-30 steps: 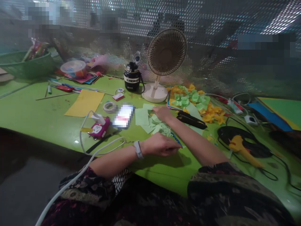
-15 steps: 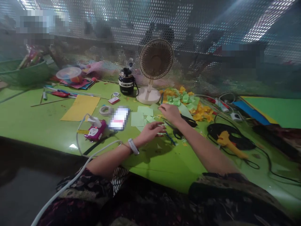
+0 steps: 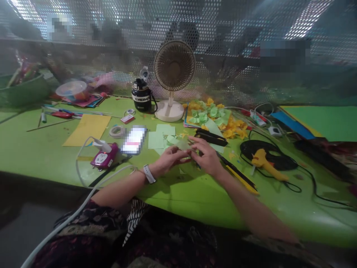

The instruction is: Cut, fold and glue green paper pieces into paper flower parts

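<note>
- On my remote feed I identify two bare units: left hand and right hand.
- Left wrist: I log one narrow wristband, whitish.
- Left sleeve: loose, dark, ending short of the wrist, with pale patterning.
- Main garment: I read near-black fabric with muted reddish motifs.
- Lap: striped cloth, black and white; I cannot confirm its attachment.

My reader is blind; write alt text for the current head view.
A person's left hand and right hand meet at a pale green paper above a green table, near green paper squares; a fan and bottle stand behind.
</note>
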{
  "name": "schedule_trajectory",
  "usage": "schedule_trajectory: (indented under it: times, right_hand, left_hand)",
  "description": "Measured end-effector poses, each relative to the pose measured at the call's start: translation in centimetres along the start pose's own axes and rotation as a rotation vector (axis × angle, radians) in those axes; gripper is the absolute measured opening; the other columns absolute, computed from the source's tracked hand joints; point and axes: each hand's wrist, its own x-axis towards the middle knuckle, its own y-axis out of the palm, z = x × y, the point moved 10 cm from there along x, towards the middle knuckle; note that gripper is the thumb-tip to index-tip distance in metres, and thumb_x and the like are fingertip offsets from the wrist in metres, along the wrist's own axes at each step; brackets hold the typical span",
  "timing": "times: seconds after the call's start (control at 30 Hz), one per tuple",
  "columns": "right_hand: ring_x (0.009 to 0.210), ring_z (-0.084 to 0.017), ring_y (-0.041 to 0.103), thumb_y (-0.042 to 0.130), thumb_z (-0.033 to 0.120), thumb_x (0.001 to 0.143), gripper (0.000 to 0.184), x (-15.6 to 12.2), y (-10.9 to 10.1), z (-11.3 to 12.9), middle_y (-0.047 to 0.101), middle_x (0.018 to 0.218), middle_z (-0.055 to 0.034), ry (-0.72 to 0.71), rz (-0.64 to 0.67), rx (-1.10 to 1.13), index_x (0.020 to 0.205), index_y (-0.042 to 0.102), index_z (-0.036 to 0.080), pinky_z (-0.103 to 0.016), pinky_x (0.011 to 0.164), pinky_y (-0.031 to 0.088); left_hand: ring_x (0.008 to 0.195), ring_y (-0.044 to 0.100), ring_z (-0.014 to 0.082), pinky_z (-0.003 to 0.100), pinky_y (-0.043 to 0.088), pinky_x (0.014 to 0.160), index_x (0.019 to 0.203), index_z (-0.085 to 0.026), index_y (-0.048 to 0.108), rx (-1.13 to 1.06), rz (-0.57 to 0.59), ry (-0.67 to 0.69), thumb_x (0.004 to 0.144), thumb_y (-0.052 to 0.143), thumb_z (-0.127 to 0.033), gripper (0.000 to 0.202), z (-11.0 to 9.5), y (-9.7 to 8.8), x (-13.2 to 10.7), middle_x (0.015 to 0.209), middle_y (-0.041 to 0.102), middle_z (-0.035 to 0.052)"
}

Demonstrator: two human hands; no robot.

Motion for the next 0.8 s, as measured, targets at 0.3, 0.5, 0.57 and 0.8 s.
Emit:
schedule_trajectory:
  times: [0.3, 0.5, 0.57, 0.8]
  right_hand:
    - [0.113, -0.028, 0.064, 0.061, 0.027, 0.088, 0.009, -1.2, 1.0, -0.5, 0.07, 0.119, -0.0096, 0.075, 0.057, 0.121, 0.084, 0.068, 0.022, -0.049, 0.096, 0.051]
    - [0.113, -0.028, 0.064, 0.062, 0.028, 0.087, 0.008, -1.1, 1.2, -0.7, 0.07, 0.119, -0.0094, 0.125, 0.042, 0.16, 0.089, 0.067, 0.023, -0.048, 0.096, 0.051]
    - [0.113, -0.027, 0.064, 0.063, 0.031, 0.087, 0.009, -1.2, 1.2, -1.0, 0.071, 0.118, -0.0085, 0.156, 0.026, 0.177, 0.09, 0.067, 0.023, -0.047, 0.096, 0.051]
    - [0.101, -0.024, 0.068, 0.063, 0.038, 0.089, 0.017, -1.1, -1.6, -1.8, 0.073, 0.109, -0.0074, 0.197, -0.196, 0.123, 0.081, 0.064, 0.023, -0.041, 0.088, 0.054]
  left_hand:
    - [0.086, 0.068, 0.0152, 0.037, 0.054, 0.09, 0.09, -0.012, 0.073, 0.077, 0.017, -0.049, 0.072, 0.083, -0.032, 0.028, 0.5, 0.6, -0.6, 0.094, 0.072, 0.0074]
    - [0.088, 0.069, 0.0157, 0.038, 0.055, 0.09, 0.092, -0.013, 0.073, 0.103, 0.017, -0.036, 0.075, 0.081, -0.032, 0.027, 0.3, 0.3, -0.4, 0.095, 0.073, 0.0079]
    - [0.09, 0.069, 0.0169, 0.04, 0.054, 0.092, 0.091, -0.013, 0.072, 0.11, 0.027, -0.035, 0.076, 0.08, -0.034, 0.028, 0.3, 0.3, -0.3, 0.096, 0.073, 0.0091]
    - [0.082, 0.072, 0.0177, 0.031, 0.057, 0.072, 0.099, -0.012, 0.071, 0.402, 0.089, -0.148, 0.077, 0.076, -0.045, 0.039, 1.3, 0.8, -0.8, 0.099, 0.074, 0.0133]
